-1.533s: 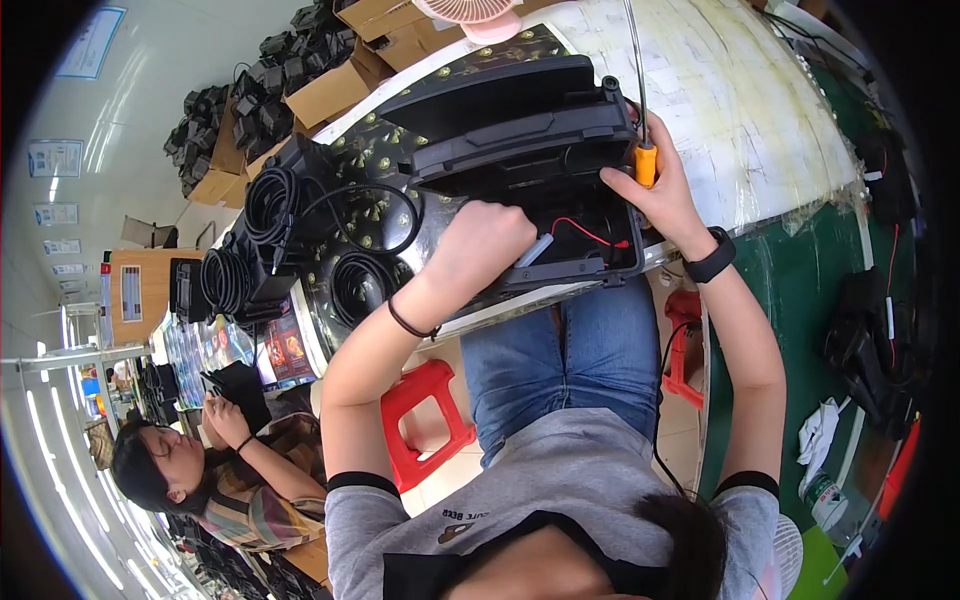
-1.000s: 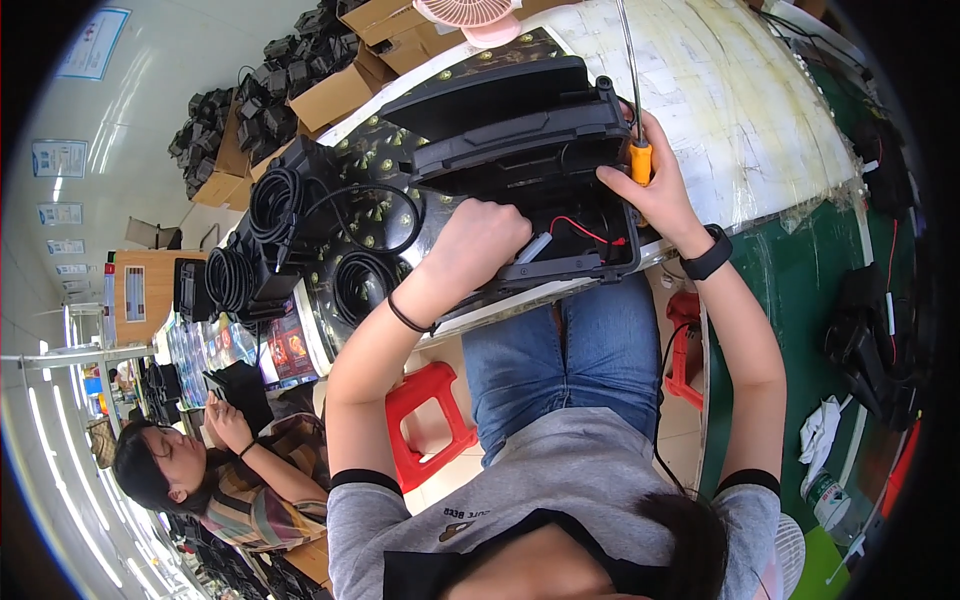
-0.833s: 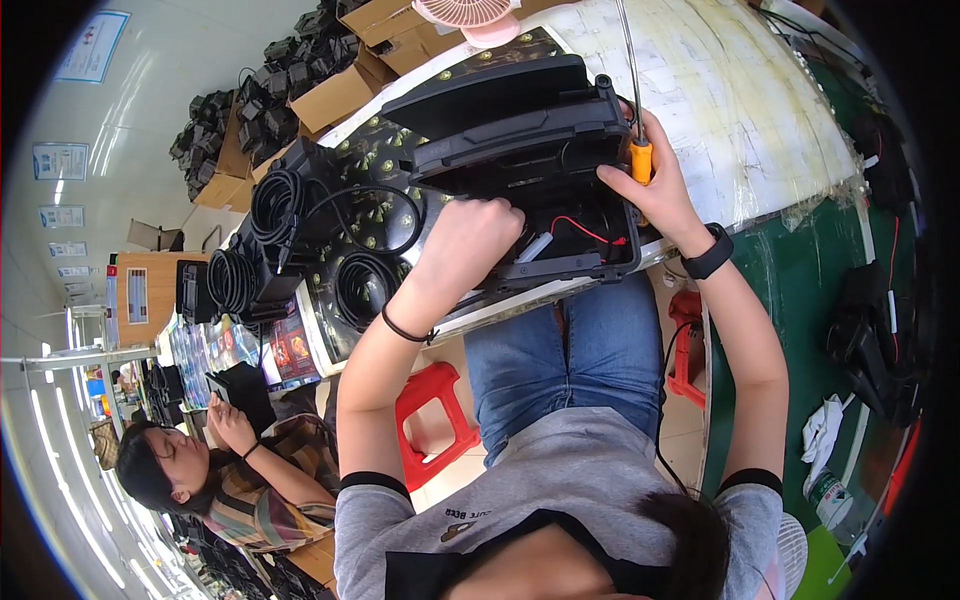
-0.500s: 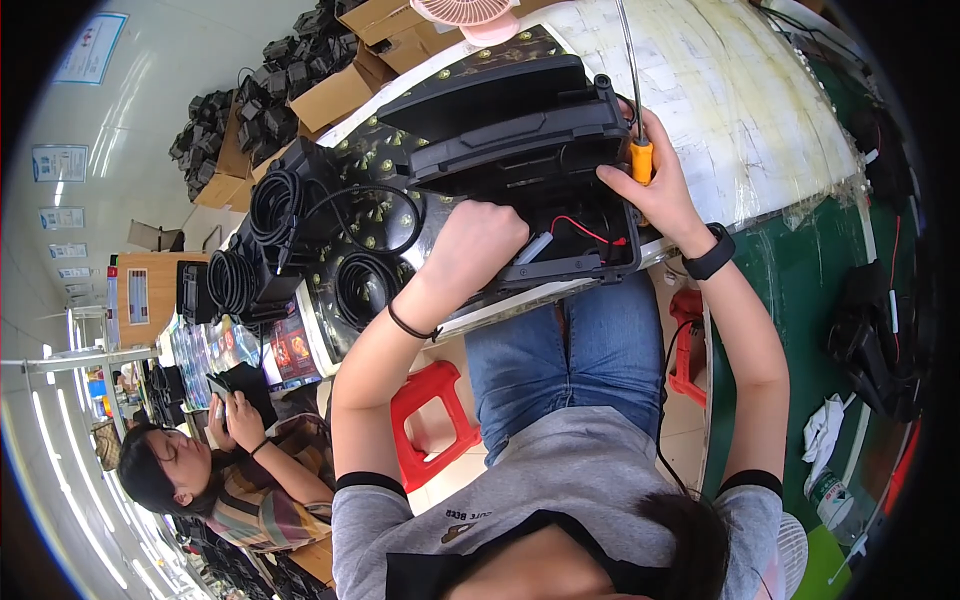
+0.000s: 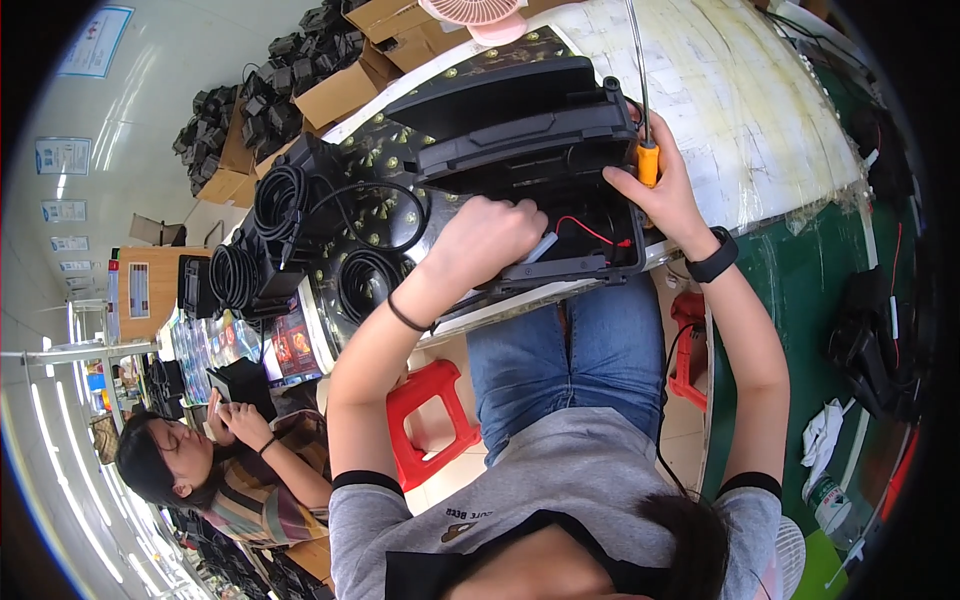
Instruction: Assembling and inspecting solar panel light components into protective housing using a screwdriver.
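Note:
A black plastic case point(image 5: 570, 270) lies at the table's front edge, its lid point(image 5: 530, 150) tilted up. My left hand point(image 5: 490, 238) is closed, knuckles up, over the left part of the case's opening; its fingertips and whatever they hold are hidden. Beside its fingers is a small whitish piece point(image 5: 541, 248), and a red wire point(image 5: 585, 229) curves across the dark interior. My right hand point(image 5: 672, 190) is closed around an orange-handled screwdriver point(image 5: 648, 163), its long metal shaft pointing away from me. This hand also rests against the right side of the case, with the thumb toward the lid.
Coiled black cables point(image 5: 280, 202) and black units crowd the table's left side. A pink fan point(image 5: 488, 18) stands at the back, near cardboard boxes point(image 5: 345, 95). Left of me, a co-worker point(image 5: 230, 470) handles a small object. A red stool point(image 5: 432, 420) stands below the table.
My left hand has shifted slightly right within the case's opening, its knuckles bending more. My right hand keeps hold of the screwdriver. The whole view has moved a little.

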### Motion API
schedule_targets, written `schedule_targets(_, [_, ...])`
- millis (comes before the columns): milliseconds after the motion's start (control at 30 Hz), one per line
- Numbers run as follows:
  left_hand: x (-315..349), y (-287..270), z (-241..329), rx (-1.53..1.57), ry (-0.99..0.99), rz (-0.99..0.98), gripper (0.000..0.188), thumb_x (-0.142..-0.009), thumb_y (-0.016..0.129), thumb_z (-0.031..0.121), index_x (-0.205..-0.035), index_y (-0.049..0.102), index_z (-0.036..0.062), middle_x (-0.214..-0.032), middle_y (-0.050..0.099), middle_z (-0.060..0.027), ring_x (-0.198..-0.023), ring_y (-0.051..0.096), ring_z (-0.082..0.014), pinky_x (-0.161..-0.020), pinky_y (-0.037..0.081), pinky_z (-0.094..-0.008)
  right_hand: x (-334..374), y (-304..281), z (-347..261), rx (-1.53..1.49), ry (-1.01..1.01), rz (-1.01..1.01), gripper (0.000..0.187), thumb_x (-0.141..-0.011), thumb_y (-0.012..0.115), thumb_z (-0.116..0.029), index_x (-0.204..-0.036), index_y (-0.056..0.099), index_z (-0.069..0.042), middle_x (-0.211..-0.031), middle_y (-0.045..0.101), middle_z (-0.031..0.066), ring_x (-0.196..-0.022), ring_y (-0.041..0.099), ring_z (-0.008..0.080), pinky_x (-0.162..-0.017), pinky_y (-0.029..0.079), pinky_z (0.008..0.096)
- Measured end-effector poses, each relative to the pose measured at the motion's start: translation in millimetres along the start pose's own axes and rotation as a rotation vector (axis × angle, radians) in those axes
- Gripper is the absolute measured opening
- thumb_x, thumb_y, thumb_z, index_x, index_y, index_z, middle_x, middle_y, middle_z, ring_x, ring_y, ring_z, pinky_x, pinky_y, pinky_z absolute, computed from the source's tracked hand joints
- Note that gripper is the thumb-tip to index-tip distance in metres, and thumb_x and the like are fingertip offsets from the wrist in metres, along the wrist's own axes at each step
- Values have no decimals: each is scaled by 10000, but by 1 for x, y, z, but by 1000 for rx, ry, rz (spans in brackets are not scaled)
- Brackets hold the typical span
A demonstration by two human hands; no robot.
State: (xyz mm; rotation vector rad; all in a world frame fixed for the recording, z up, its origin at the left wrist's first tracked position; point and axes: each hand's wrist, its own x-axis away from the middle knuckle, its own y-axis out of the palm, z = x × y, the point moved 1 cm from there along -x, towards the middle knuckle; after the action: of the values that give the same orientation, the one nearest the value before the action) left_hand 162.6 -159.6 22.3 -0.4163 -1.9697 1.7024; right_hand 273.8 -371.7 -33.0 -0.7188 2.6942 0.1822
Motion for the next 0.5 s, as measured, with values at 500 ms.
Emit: schedule_targets(500, [77, -48, -77, -131, -254, 2007, 93, -947, 525, 59, -1022, 519, 6, -836, 615, -112, -549, 519, -150, -530, 443, -201, 3, 6, -7, 62, 35, 10, 721, -813, 739, -18, -1449, 402, -62, -1338, 506, 49, -1098, 516, 111, -943, 426, 261])
